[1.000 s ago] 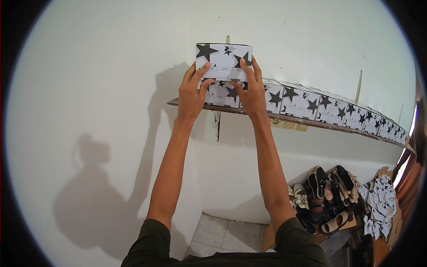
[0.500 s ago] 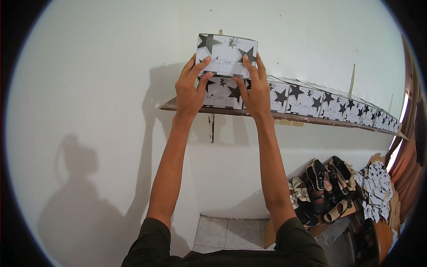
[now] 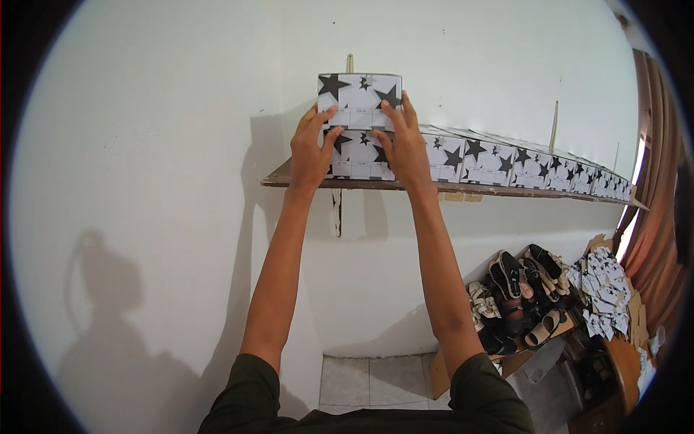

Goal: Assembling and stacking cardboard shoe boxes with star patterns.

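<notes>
At the left end of the shelf point(image 3: 278, 176), the left hand point(image 3: 311, 155), fingers parted, clasps the left side of a star-printed box point(image 3: 358, 100) stacked on a lower box point(image 3: 356, 155); the right hand point(image 3: 409, 150), similarly spread, clasps the right.

The upper box point(image 3: 361, 92), at upper centre of the frame, looks like thin printed card, smooth and near-matt; the row of boxes point(image 3: 486, 159) to its right has the same papery finish. The shelf point(image 3: 280, 174) beneath appears wooden, its front edge rough and chipped. The wall point(image 3: 166, 145) is matt paint, mostly smooth, lightly scuffed at left. At lower centre, the floor point(image 3: 347, 378) is smooth tile. The sleeve point(image 3: 242, 396) at lower left is matt cloth; the curtain point(image 3: 654, 249) at far right is folded fabric.
</notes>
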`<state>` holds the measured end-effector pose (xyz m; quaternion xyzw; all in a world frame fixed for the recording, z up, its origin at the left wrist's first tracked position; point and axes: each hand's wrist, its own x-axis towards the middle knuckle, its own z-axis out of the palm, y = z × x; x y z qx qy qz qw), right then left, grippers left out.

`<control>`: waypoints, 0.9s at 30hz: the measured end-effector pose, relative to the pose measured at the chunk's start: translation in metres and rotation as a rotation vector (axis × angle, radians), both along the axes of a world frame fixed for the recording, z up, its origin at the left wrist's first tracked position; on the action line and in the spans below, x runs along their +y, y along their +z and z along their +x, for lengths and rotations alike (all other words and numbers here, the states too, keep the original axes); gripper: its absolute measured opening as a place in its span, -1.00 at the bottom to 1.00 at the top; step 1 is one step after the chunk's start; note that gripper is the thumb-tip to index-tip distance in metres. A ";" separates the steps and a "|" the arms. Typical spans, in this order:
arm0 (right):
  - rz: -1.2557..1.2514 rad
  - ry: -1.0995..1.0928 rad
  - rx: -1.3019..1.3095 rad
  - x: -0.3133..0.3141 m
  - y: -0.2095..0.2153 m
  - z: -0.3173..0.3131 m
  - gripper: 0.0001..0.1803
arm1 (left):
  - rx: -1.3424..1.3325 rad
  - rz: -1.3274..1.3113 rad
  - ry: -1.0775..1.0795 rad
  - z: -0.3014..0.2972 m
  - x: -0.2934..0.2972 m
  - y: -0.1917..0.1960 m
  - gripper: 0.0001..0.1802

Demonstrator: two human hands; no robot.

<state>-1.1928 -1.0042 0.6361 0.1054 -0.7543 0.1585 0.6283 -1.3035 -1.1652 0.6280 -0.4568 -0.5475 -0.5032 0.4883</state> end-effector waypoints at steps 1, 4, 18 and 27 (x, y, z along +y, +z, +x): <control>-0.018 -0.016 -0.018 -0.003 -0.003 -0.002 -0.39 | 0.001 -0.023 0.000 -0.002 0.000 -0.004 -0.59; 0.039 -0.146 0.068 -0.006 -0.017 -0.001 -0.38 | 0.066 -0.038 0.123 0.009 0.007 -0.015 -0.51; 0.194 -0.380 -0.014 -0.009 -0.036 -0.021 -0.59 | 0.172 -0.296 0.569 0.021 0.033 -0.035 -0.47; 0.208 -0.350 -0.021 -0.014 -0.040 -0.005 -0.52 | 0.136 -0.326 0.551 0.034 0.018 -0.032 -0.43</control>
